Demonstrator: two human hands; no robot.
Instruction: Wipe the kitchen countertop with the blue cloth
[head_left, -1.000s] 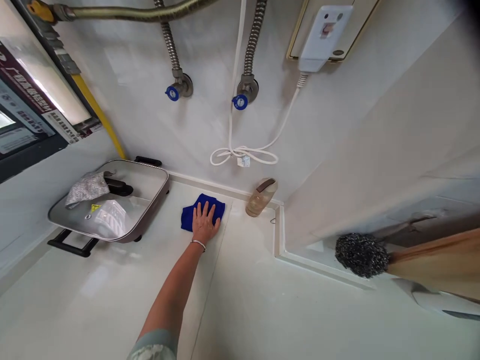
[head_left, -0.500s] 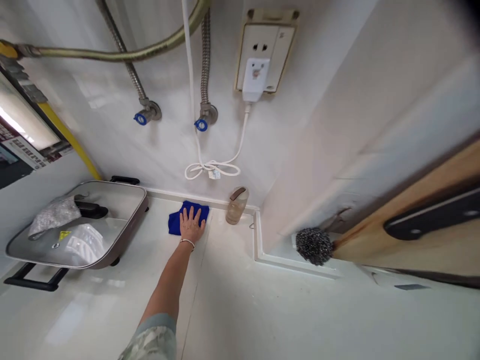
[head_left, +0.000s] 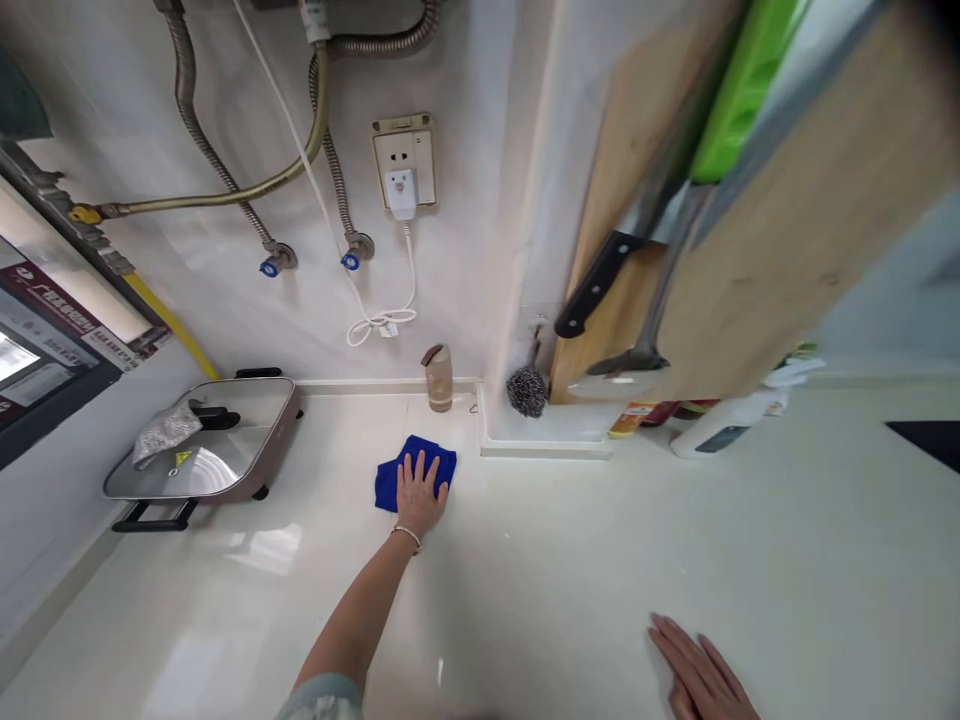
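White tabletop (head_left: 315, 600) meets a pale wall (head_left: 465, 300) carrying braided hoses (head_left: 184, 90), a socket (head_left: 421, 165) and a looped white cord (head_left: 382, 325). Wooden cutting boards (head_left: 787, 210) and a black-handled knife (head_left: 596, 285) hang at right. A lidded electric pan (head_left: 255, 410) sits left; a tan bottle (head_left: 439, 380) and steel scourer (head_left: 526, 392) stand by the wall. Left hand (head_left: 417, 494), fingers spread, presses flat on a blue cloth (head_left: 394, 482) mid-tabletop, apart from these. Right hand (head_left: 697, 670) lies open on the tabletop, holding nothing.
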